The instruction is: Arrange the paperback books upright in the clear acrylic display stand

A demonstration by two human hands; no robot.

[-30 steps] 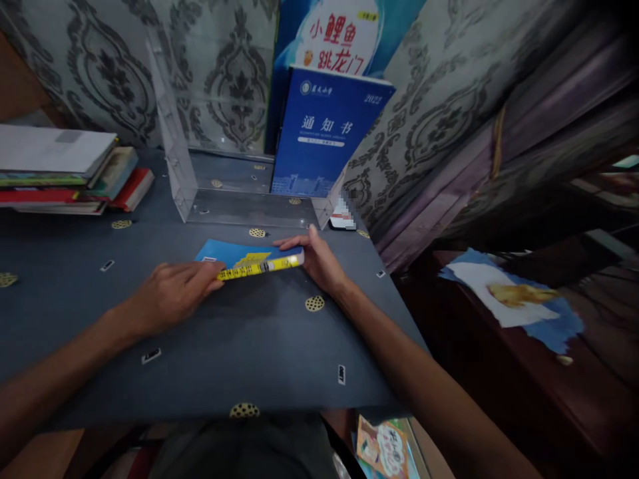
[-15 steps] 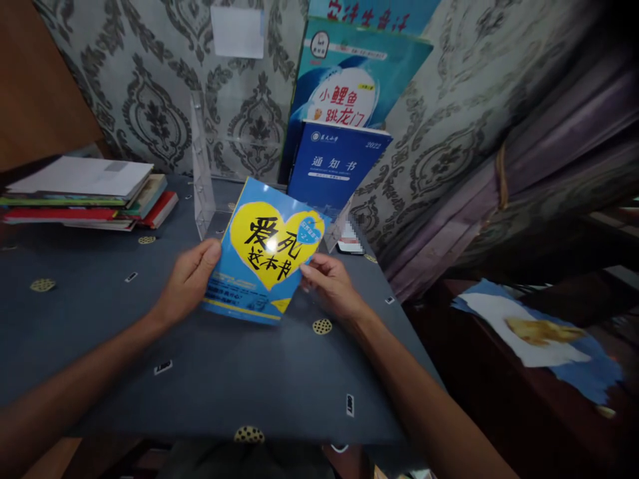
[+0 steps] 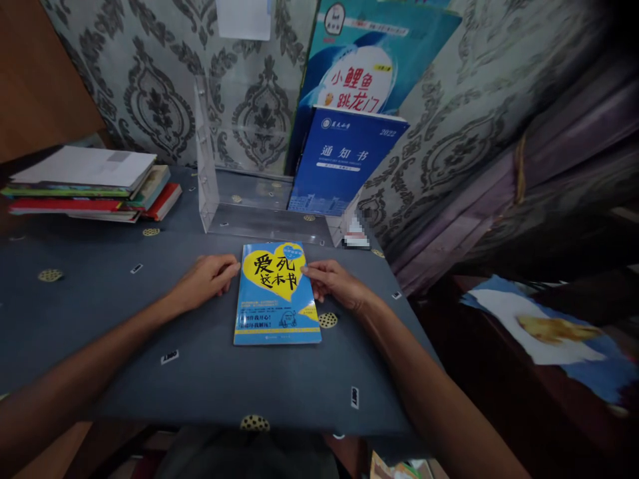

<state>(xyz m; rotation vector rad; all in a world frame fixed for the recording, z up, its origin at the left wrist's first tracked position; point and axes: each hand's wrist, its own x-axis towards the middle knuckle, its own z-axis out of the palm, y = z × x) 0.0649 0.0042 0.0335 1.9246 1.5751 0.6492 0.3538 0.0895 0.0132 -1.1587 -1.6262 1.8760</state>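
Note:
A blue book [image 3: 277, 319] with a yellow heart and black Chinese lettering on its cover lies on the dark cloth-covered table, front up. My right hand [image 3: 334, 283] pinches its right edge, thumb on the cover and the other fingers curled beside and partly hidden. At the left edge, my left hand [image 3: 212, 276] is closed, with curled fingers beside the book; nothing shows in it. Behind the book stands a clear acrylic rack [image 3: 269, 229]. A dark blue booklet [image 3: 344, 163] and a larger teal book [image 3: 419, 40] lean in its right part.
A stack of books and papers [image 3: 84, 169] lies at the back left. A blurred white object [image 3: 356, 233] sits beside the rack's right end. Patterned wall covering rises behind the table, and a purple curtain [image 3: 469, 199] hangs at right. Blue and white cloth or paper [image 3: 544, 332] lies lower right.
The book has gone from raised and tilted in both hands to lying flat on the table. My left hand has come off its left edge. The view has shifted slightly.

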